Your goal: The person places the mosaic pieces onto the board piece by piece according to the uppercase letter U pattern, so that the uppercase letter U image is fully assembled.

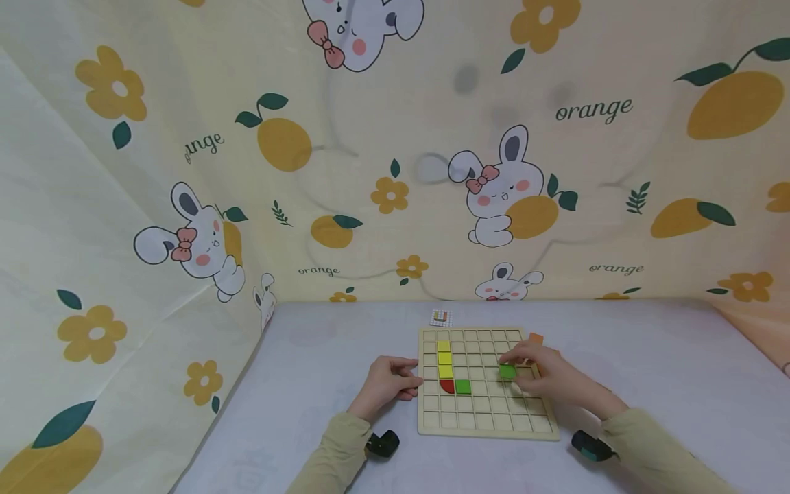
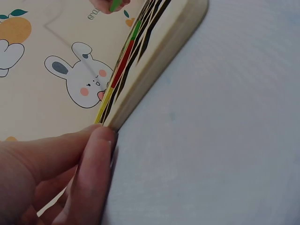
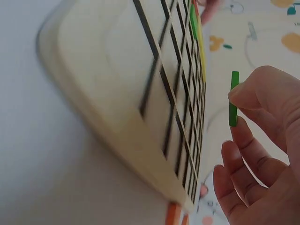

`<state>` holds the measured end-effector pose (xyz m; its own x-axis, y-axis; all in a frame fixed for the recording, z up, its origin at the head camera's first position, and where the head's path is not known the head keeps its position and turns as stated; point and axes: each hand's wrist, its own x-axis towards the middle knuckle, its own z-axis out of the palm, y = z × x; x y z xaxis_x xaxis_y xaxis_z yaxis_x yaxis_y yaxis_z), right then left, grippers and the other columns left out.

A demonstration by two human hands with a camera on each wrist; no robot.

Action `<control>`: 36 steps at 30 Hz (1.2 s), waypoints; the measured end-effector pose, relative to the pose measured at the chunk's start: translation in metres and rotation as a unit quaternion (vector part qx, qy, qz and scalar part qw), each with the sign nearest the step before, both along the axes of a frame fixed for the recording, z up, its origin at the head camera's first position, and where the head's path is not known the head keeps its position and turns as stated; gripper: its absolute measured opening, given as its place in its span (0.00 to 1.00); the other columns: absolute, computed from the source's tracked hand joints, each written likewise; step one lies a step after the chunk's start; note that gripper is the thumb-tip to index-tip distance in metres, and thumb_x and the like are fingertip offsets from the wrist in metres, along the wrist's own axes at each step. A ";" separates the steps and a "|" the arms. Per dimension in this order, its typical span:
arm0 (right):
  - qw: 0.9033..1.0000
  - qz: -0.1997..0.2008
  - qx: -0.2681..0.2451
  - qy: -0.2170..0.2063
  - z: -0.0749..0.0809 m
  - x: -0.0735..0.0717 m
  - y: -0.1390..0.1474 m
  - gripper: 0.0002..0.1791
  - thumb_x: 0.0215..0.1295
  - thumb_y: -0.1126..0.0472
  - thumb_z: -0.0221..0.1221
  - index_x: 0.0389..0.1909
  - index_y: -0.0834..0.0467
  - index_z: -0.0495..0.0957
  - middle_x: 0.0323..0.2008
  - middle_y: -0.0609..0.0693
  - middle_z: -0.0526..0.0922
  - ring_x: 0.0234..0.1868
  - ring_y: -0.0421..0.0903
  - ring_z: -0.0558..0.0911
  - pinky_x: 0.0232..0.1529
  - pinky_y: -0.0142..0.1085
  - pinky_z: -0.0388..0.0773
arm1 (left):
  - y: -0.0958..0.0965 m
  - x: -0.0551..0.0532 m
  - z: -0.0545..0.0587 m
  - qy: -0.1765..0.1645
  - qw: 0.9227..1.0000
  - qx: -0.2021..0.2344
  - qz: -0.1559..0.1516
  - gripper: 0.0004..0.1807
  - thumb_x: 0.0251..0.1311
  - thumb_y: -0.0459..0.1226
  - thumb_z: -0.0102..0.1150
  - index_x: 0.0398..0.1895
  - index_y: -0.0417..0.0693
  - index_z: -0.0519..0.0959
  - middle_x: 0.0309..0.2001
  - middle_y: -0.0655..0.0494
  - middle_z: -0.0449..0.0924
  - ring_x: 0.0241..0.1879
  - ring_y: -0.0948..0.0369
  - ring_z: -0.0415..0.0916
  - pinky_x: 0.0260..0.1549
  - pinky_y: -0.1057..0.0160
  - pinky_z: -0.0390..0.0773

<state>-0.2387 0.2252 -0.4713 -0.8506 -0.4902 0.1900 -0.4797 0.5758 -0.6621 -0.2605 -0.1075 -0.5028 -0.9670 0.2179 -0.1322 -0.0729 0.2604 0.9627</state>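
Note:
A square wooden grid board (image 1: 487, 425) lies on the table. Its left edge is pinched between the thumb and finger of my left hand (image 1: 385, 384); the left wrist view shows the fingertips at the board's rim (image 2: 154, 70). Over the right part of the grid, my right hand (image 1: 558, 376) pinches a thin green square tile (image 1: 507, 372), seen edge-on and apart from the board in the right wrist view (image 3: 233, 99). On the board, yellow square tiles (image 1: 445, 358) form a column. Below them sits a red rounded tile (image 1: 447, 386), with another green square tile (image 1: 463, 387) at its right.
A small pattern card (image 1: 441, 318) lies behind the board's far left corner. Orange pieces (image 1: 535, 339) show beside its right edge, partly hidden by my right hand. Dark wrist devices (image 1: 384, 444) hang at both sleeves. A printed curtain (image 1: 401, 137) stands behind the table.

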 end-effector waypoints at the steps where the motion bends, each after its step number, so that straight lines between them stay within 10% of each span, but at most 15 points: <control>1: 1.000 0.003 -0.001 -0.004 -0.001 0.000 -0.003 0.19 0.56 0.68 0.65 0.49 0.56 0.79 0.45 0.43 0.78 0.46 0.46 0.74 0.49 0.38 0.76 | 0.000 0.000 0.000 -0.001 1.000 0.000 0.001 0.24 0.50 0.29 0.70 0.54 0.39 0.79 0.29 0.50 0.81 0.21 0.61 0.80 0.23 0.63 0.84; 19: 0.996 0.079 0.001 0.034 -0.016 -0.005 -0.041 0.19 0.54 0.72 0.65 0.46 0.55 0.80 0.39 0.42 0.79 0.39 0.42 0.73 0.40 0.32 0.76 | 0.000 -0.001 -0.001 0.003 1.000 0.006 -0.002 0.24 0.50 0.28 0.70 0.53 0.39 0.79 0.29 0.49 0.80 0.21 0.61 0.80 0.23 0.63 0.84; 36: 0.997 0.069 0.008 -0.045 -0.011 -0.006 -0.041 0.15 0.61 0.67 0.63 0.49 0.55 0.80 0.44 0.45 0.78 0.44 0.44 0.75 0.46 0.34 0.77 | -0.001 0.001 0.000 -0.002 1.000 0.007 -0.002 0.24 0.50 0.29 0.70 0.53 0.38 0.79 0.30 0.49 0.80 0.21 0.61 0.80 0.23 0.63 0.84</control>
